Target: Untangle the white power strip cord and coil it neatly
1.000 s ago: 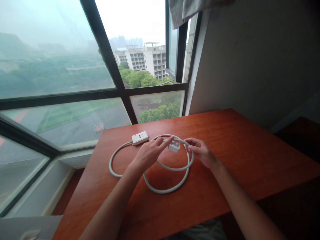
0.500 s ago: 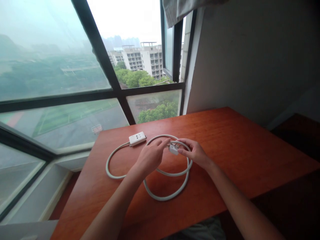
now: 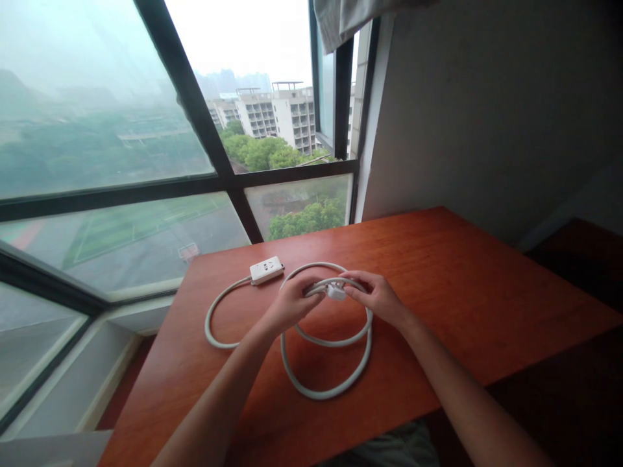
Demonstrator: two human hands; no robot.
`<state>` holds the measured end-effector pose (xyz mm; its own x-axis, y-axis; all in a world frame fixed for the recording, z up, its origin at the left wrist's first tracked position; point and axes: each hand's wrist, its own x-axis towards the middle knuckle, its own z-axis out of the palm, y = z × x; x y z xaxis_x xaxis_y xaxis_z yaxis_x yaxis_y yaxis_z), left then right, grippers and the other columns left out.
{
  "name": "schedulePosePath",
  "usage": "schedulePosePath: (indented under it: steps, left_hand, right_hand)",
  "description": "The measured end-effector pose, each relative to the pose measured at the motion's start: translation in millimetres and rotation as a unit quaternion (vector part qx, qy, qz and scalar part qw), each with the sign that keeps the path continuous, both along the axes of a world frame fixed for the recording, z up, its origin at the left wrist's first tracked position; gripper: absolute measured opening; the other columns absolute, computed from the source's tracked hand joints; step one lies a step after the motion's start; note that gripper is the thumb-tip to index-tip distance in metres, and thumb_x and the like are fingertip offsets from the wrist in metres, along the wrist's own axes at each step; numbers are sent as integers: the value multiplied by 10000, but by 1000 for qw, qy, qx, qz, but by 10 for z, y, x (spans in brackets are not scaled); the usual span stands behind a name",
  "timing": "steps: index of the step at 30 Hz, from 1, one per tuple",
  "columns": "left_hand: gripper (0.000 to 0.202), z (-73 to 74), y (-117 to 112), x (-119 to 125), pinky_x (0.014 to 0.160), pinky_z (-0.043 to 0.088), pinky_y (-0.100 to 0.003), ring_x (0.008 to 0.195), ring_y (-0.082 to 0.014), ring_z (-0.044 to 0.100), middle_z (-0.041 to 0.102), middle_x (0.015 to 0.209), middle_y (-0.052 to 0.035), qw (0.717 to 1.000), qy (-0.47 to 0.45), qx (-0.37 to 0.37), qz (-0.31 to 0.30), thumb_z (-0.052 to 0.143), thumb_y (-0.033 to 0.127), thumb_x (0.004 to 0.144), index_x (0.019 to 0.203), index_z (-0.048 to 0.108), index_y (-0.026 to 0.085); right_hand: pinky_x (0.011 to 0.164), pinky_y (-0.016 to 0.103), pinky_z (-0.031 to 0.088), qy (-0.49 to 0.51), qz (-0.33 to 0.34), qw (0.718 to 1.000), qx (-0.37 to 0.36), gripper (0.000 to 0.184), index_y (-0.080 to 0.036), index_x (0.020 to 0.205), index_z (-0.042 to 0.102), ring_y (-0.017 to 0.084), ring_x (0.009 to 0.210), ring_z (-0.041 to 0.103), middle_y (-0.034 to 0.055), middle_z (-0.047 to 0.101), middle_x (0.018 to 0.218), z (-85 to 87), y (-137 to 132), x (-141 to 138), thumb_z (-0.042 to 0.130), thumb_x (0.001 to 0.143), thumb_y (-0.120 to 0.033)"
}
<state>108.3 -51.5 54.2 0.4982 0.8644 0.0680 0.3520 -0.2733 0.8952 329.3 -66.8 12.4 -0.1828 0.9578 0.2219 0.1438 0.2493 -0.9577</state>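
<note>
A thick white power cord (image 3: 325,393) lies in loops on the table, with its upper part lifted between my hands. My left hand (image 3: 292,302) is closed around the cord, thumb and fingers pinching it from the left. My right hand (image 3: 377,297) grips the cord close to the white plug (image 3: 335,292), which sits between the two hands. At the cord's other end, a white socket box (image 3: 267,270) rests on the table, beyond my left hand and apart from it. My fingers partly hide the cord where they hold it.
The reddish-brown wooden table (image 3: 428,259) reaches to the window frame (image 3: 292,174) at the back. A grey wall (image 3: 477,130) rises on the right. Dark fabric (image 3: 394,447) shows below the table's front edge.
My left hand has shifted from fingers reaching over near the plug to closing around the cord on the left. The lifted cord now spans both hands, and the front loop has slid slightly.
</note>
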Motion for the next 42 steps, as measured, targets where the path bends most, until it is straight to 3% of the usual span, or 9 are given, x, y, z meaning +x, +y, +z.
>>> schedulePosePath:
  steps: [5,11,20,23,27,29,34,38,42]
  left_hand:
    - [381,-36,-5,-13,390,360,-162,442,-61,428,490,591,43,998,-42,-55,13,601,423,817,1051,648,125]
    - [405,-29,-32,66,396,367,-163,439,-62,435,473,570,48,993,-93,-56,54,578,430,840,1096,632,120]
    - [444,20,-96,138,390,322,-152,429,-40,370,410,585,68,981,-135,-129,53,616,467,813,1118,605,145]
    - [427,41,-84,116,373,263,-145,409,-29,313,370,565,78,971,-144,-184,41,584,512,827,1026,596,134]
    - [437,58,-50,39,385,317,-170,431,-55,394,472,580,29,968,-100,-228,17,557,564,825,853,565,128]
    - [442,70,-42,8,394,309,-169,434,-55,374,443,551,35,963,-93,-252,-2,548,568,830,824,560,127]
    - [415,104,-58,25,396,153,-140,446,-23,204,259,555,85,944,-155,-292,-1,580,538,826,758,512,134]
    - [380,114,-36,28,396,116,-138,440,-20,162,232,567,89,928,-224,-294,42,603,496,823,737,466,152]
    - [351,124,23,-61,388,117,-125,424,-18,148,210,550,97,916,-282,-268,98,610,463,823,736,457,159]
  right_hand:
    - [654,279,456,-9,-16,999,32,319,-208,1077,688,168,721,584,34,676,864,15,3,1,600,833,-394]
    - [607,277,452,-108,-61,986,116,510,-256,1232,575,138,626,527,40,651,941,-14,-22,-64,710,755,-377]
    - [659,294,462,-167,-113,959,200,362,-272,1211,615,162,650,542,52,659,925,4,-46,-28,613,859,-355]
    - [710,294,482,-179,-115,951,225,346,-267,1205,616,163,692,584,54,679,991,-15,-37,-22,605,870,-355]
    - [725,280,498,-200,-106,938,264,315,-239,1190,606,143,687,600,48,689,978,-29,-32,-38,588,888,-328]
    - [721,274,502,-204,-107,934,274,301,-234,1184,602,137,677,599,47,688,971,-19,-40,-49,580,893,-311]
    - [640,260,501,-185,-127,947,232,350,-243,1203,581,133,637,590,44,686,983,26,-66,-59,596,873,-358]
    - [657,257,499,-140,-141,968,152,371,-227,1221,559,149,716,620,48,684,1026,25,-42,-20,518,906,-421]
    - [709,277,492,-166,-205,958,111,384,-195,1099,620,186,807,634,71,687,994,-30,28,57,436,924,-483]
